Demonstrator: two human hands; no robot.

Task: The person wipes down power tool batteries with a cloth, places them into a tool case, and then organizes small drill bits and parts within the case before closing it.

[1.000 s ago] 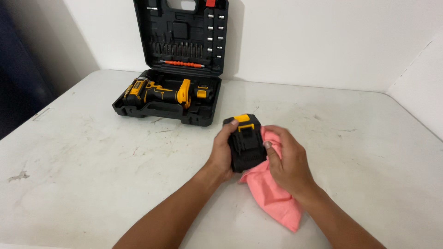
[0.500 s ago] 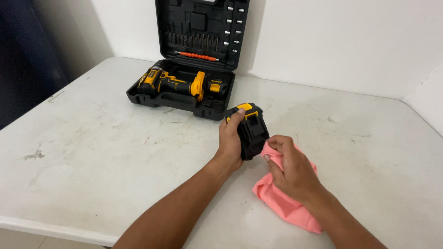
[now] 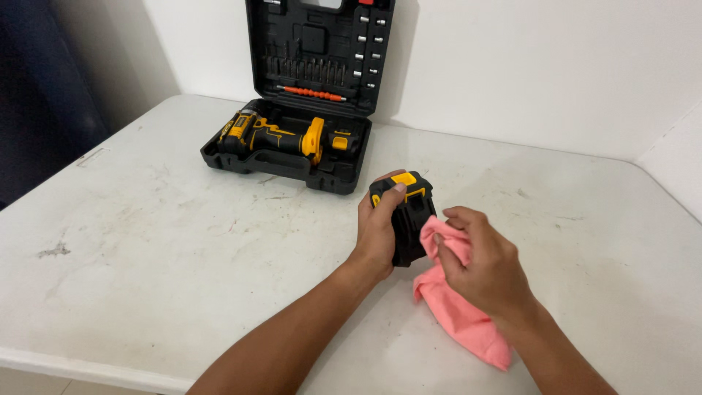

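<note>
Since the earlier frame the right hand (image 3: 486,267) has bunched the pink cloth and lifted it against the right side of the battery, where half a second ago it pinched the cloth lower, near the pack's bottom corner; the pack itself now sits a little further right and lower in the frame, and the left thumb lies across its yellow top.

The left hand (image 3: 380,234) is closed around the black, block-shaped plastic battery pack with a yellow release clip (image 3: 409,219), fingers wrapped over its left side, holding it upright just right of the frame's centre, above the counter. The right hand is closed on a crumpled soft pink cloth (image 3: 457,307), pressing the gathered upper part against the pack's right face, while the rest of the cloth trails down toward the lower right and lies on the white, scuffed and stained counter (image 3: 161,241).

In the upper middle of the frame an open black moulded plastic tool case (image 3: 292,164) stands on the counter against the white wall (image 3: 526,66), well apart from the hands. Its lower tray holds a yellow-and-black cordless drill (image 3: 274,137) lying on its side. The raised lid carries rows of drill bits and sockets, with an orange flexible shaft (image 3: 311,93) clipped across it.
</note>
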